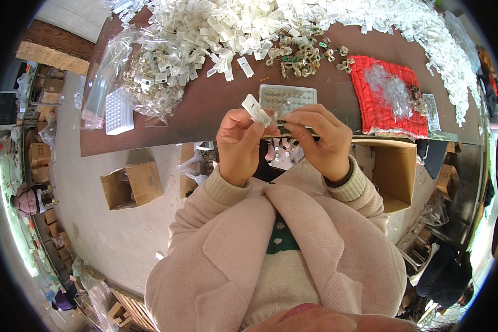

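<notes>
My left hand (239,145) is closed on a small white plastic housing (253,107) with a dark slot near its upper end. Its thumb and forefinger pinch the lower part. Beside it, my right hand (323,135) is closed too, thumb and fingertips together at a small dark-and-clear part (280,118). That part is too small and too covered by fingers to name. Both hands are over the table's near edge. Just beyond them lies a pale tray (286,95) with rows of round pockets, partly hidden by my fingers.
A large heap of white plastic housings (216,27) spreads over the back of the table (216,122). Small coiled wire parts (301,60) lie in front. Left are a clear bag (152,83) and stacked white trays (118,113); right, a red quilted cloth (365,88). Cardboard boxes (144,182) stand below.
</notes>
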Action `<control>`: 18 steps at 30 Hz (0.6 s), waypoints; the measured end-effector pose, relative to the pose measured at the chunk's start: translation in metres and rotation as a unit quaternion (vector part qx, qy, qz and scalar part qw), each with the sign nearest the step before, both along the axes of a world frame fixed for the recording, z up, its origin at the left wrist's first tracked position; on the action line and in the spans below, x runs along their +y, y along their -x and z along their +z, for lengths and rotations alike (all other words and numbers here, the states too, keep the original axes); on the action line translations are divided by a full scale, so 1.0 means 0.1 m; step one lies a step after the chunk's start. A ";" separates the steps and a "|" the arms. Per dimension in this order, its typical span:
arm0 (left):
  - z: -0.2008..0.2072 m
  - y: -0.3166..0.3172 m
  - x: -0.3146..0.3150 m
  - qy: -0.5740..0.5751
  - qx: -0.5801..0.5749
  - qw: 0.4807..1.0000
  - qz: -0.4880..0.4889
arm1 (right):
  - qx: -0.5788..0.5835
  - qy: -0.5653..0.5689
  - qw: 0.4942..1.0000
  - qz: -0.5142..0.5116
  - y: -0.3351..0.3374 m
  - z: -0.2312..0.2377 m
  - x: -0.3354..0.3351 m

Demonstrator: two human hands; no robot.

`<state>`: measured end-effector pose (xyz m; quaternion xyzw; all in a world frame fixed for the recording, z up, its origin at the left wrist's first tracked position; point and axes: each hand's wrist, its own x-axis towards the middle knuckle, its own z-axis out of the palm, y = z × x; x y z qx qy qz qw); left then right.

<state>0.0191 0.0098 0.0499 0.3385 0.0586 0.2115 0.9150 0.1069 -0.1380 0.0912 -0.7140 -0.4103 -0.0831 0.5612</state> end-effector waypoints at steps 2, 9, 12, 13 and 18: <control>-0.03 0.01 0.03 0.004 0.001 1.000 -0.014 | 0.103 -0.012 0.995 0.004 0.02 0.04 -0.01; -0.10 -0.01 0.00 -0.072 -0.048 0.996 0.020 | 0.109 -0.028 0.994 0.012 0.08 0.08 0.11; -0.10 -0.01 0.01 -0.080 -0.078 0.994 0.017 | 0.107 -0.019 0.994 0.012 0.09 0.08 0.13; -0.11 -0.01 0.02 -0.089 -0.088 0.992 0.021 | 0.113 -0.022 0.993 0.018 0.10 0.07 0.13; -0.14 0.02 0.01 -0.129 -0.088 0.986 0.065 | 0.209 -0.053 0.975 0.061 0.09 0.03 0.14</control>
